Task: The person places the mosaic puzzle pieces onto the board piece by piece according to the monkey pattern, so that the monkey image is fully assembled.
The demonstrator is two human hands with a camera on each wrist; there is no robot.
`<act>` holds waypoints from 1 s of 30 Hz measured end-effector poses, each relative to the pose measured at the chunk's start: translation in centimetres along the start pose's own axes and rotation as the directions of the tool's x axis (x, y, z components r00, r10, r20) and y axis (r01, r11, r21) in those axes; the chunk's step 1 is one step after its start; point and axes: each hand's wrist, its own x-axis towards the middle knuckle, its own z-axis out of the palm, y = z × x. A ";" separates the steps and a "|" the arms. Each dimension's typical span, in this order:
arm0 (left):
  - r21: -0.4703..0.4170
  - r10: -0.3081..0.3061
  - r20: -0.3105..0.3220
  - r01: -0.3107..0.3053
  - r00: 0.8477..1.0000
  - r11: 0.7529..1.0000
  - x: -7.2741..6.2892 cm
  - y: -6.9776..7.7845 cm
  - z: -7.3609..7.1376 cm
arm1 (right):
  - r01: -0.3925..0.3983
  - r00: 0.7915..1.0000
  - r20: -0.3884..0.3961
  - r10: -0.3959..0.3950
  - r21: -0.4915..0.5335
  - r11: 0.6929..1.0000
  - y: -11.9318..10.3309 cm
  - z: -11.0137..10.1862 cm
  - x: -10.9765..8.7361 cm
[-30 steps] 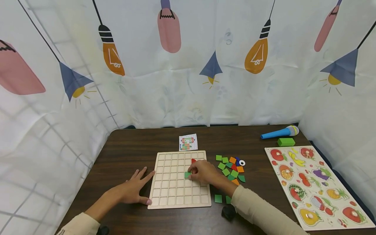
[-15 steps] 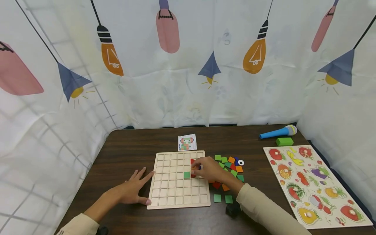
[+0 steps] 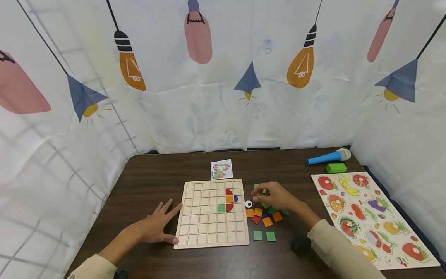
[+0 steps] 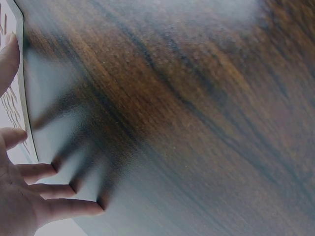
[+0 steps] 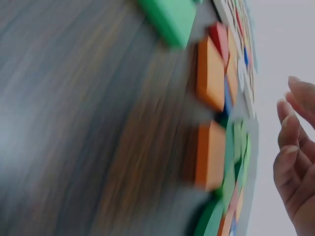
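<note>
Dark wood-grain table (image 3: pixel 156 174), glossy under the left hand. Nearest: a pair of green squares (image 3: pixel 257 235), on the body side of the right hand, apart from the heap, perhaps kept separate.

Left hand (image 3: pixel 157 224) spread, index finger and thumb at the left edge of the grid board (image 3: pixel 202 228), presumably to stop it sliding. Board just right of that hand; nearly square, no clear long axis, side edges running away from the body. On it, left of the right hand: red-orange-red strip (image 3: pixel 229 199), long axis pointing away from the body; blue half-round (image 3: pixel 235 198) alongside, curve toward the right hand; green tile (image 3: pixel 221 208) on the strip's left.

Loose pieces (image 3: pixel 267 221) clustered under and just nearer than the right hand (image 3: pixel 275 195), likely there for easy reach. Right fingers loosely bent, thumb and index apart, no piece visible between (wrist view rather blurred). White disc (image 3: pixel 248 204) just left of the fingertips.

Right of the right hand, fruit board (image 3: pixel 377 224). Beyond both hands: picture card (image 3: pixel 221 169), past the grid's far edge, probably for easy viewing; green block (image 3: pixel 336 168), blue microphone (image 3: pixel 325 157), printed curtain (image 3: pixel 174 116).
</note>
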 end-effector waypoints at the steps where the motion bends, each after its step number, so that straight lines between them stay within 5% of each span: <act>1: 0.004 0.005 -0.001 -0.005 1.000 1.000 0.0 0.0 0.0 | -0.006 1.000 -0.005 0.006 -0.007 1.000 0.4 -0.3 -0.4; 13: 0.002 -0.008 0.008 0.008 1.000 1.000 -0.1 -0.3 0.2 | -0.065 0.997 0.032 0.067 -0.058 0.996 3.0 -1.5 -3.5; 30: 0.006 -0.001 0.003 0.001 1.000 1.000 0.1 -0.1 0.0 | -0.044 0.991 0.121 0.055 -0.093 0.995 1.5 -0.4 -4.0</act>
